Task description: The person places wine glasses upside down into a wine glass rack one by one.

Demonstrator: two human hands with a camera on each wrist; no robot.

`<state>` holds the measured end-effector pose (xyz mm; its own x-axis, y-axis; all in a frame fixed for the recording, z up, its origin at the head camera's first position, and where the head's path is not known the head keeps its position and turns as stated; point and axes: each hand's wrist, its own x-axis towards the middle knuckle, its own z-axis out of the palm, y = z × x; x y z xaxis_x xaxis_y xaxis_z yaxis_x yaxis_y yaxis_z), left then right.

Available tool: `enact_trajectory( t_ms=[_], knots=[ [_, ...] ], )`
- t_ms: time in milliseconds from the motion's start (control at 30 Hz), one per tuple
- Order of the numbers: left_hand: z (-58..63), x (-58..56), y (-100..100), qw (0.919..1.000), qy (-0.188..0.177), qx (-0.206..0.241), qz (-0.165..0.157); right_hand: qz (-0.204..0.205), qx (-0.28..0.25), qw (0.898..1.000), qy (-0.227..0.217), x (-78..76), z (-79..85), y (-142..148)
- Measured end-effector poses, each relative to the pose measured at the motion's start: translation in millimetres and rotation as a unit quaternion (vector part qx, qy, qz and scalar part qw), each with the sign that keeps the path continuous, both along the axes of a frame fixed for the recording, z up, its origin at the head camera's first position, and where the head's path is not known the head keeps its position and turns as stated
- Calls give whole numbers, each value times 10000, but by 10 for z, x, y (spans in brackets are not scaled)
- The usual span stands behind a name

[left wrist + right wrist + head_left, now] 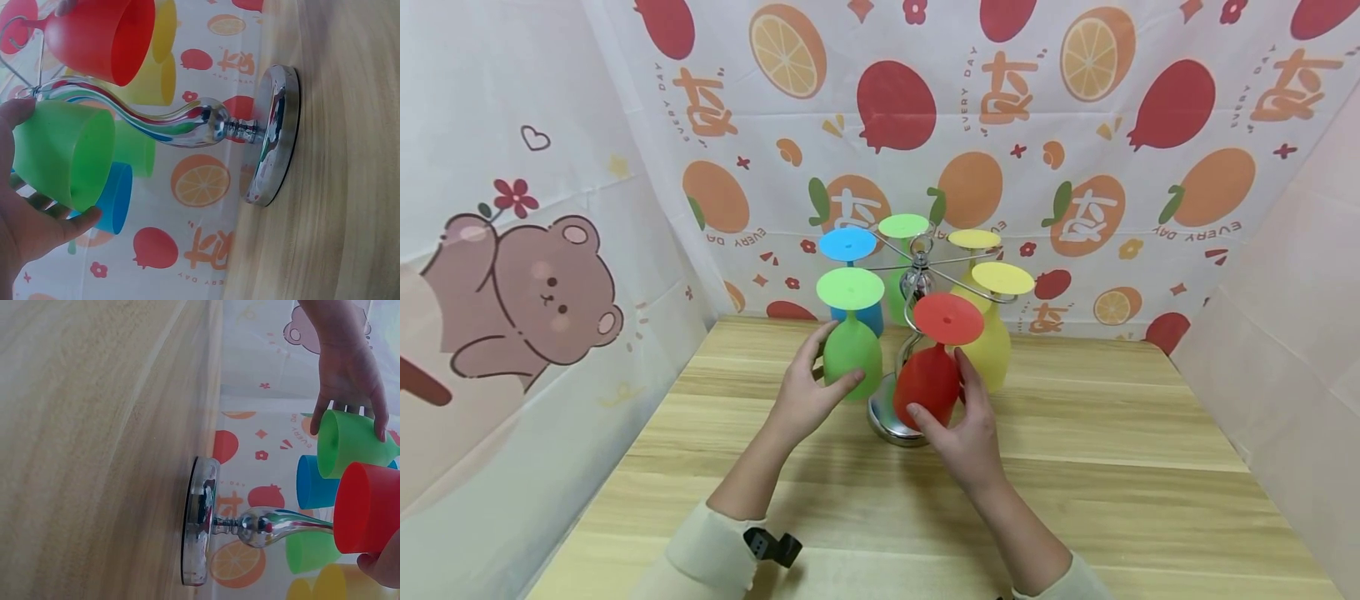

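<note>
Plastic goblets hang upside down from the wire arms of a chrome goblet rack [187, 125]. My left hand [801, 396] holds the front green goblet [853, 354] round its bowl, thumb in front and fingers on its left side. The bowl of the red goblet [927, 385] is in my right hand [973, 433], with the thumb at its lower front. Both bowls have their mouths facing down, above the table. In the right wrist view, the red goblet [369, 509] overlaps the lower part of the green goblet [350, 444].
Behind hang a blue goblet [868, 319], another green goblet [897, 292] and two yellow goblets [994, 350]. The rack's round base [891, 425] stands on the wooden table [1120, 467]. A fruit-print curtain [970, 108] hangs along the back, and a bear-print curtain [550, 283] on the left.
</note>
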<state>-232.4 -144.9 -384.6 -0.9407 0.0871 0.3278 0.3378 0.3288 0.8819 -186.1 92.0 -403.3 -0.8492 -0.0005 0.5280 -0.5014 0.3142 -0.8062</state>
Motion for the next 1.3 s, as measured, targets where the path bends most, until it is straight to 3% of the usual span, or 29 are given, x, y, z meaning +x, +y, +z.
enact_trajectory(
  t_ms=[300,567,733,1300],
  knots=[
    [-14,-10,0,10000,-40,-49,15,-45,42,10000,18,-5,-10,1],
    [-19,-11,-2,9998,159,-38,-100,-9,38,10000,45,-13,-15,3],
    [22,19,-1,9999,46,-68,-95,20,30,9999,97,-11,-8,1],
    [-10,5,-20,9999,97,-19,-132,-23,79,9998,195,-20,-27,-1]
  ],
)
